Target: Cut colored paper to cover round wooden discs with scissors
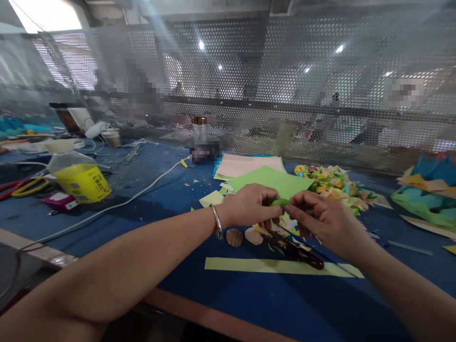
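Between my two hands is a small piece of green paper (281, 202), pinched at its edges. My left hand (249, 206), with a silver bangle at the wrist, is closed on its left side. The fingertips of my right hand (320, 218) grip its right side. Below them lie dark-handled scissors (309, 258), partly hidden by paper scraps, and a long pale-green paper strip (245, 265). A round brownish disc (234, 237) and a pale paper circle (253, 235) rest beneath my left hand. Behind my hands lies a green paper sheet (270, 180).
A pile of small folded paper pieces (335, 183) sits behind my right hand. Stacked coloured paper (427, 190) stands at the far right. To the left are a yellow-labelled bottle (81, 178), a white cable (142, 190) and yellow-handled scissors (30, 187). A perforated metal screen (231, 80) borders the back.
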{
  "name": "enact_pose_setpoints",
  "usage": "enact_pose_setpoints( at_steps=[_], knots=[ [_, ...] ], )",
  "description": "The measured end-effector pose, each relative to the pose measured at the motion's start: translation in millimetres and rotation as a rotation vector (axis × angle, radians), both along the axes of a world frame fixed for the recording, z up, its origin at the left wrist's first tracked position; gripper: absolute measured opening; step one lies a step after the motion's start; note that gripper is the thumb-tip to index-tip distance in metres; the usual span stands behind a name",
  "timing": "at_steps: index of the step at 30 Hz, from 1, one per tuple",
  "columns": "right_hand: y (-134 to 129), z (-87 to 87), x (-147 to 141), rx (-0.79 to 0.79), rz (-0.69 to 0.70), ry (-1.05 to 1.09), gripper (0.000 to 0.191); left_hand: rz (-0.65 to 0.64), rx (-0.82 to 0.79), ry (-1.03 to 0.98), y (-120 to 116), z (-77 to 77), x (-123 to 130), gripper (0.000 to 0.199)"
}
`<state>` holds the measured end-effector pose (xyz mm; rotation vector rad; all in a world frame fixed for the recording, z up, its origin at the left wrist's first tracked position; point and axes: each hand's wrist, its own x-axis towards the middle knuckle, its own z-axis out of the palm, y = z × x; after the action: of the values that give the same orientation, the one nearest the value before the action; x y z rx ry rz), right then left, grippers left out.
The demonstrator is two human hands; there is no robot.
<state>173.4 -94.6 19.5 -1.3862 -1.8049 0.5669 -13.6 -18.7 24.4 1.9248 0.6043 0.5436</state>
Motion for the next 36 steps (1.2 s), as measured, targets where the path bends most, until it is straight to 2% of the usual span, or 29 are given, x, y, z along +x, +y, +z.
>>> enact_pose_setpoints(
  at_steps=[8, 10, 12, 15, 18, 21, 27, 36],
  knots=[
    [1.2, -2.0, 3.3, -0.021, -0.015, 0.013, 0.040, 0.089, 0.113, 0.110, 18.3, 10.0, -15.5, 0.012],
    [1.6, -0.5, 3.5, -0.035, -0.004, 0.000, 0.039, 0.129, 0.162, 0.049, 22.7, 10.1, -17.2, 0.011],
    [2.0, 0.6, 3.2, -0.050, 0.008, 0.003, 0.039, 0.116, 0.189, -0.043, 23.6, 8.9, -16.5, 0.013],
    [2.5, -0.3, 2.3, -0.065, 0.014, 0.011, 0.040, 0.014, 0.212, -0.081, 18.2, 5.7, -12.2, 0.029],
    [3.0, -3.0, 2.0, -0.063, 0.025, -0.007, 0.039, -0.025, 0.243, -0.056, 10.2, 0.9, -6.3, 0.026],
    [2.8, -4.6, 1.7, -0.039, 0.034, -0.025, 0.035, 0.002, 0.218, -0.100, 4.1, -3.8, -1.2, 0.021],
    [0.4, -2.4, -1.5, 0.081, 0.000, -0.149, 0.026, 0.084, 0.226, -0.202, -6.8, -5.6, 4.6, 0.027],
    [1.1, -4.3, -1.1, 0.146, -0.074, -0.243, 0.016, 0.101, 0.244, -0.191, -6.7, -3.4, 4.2, 0.027]
  ],
)
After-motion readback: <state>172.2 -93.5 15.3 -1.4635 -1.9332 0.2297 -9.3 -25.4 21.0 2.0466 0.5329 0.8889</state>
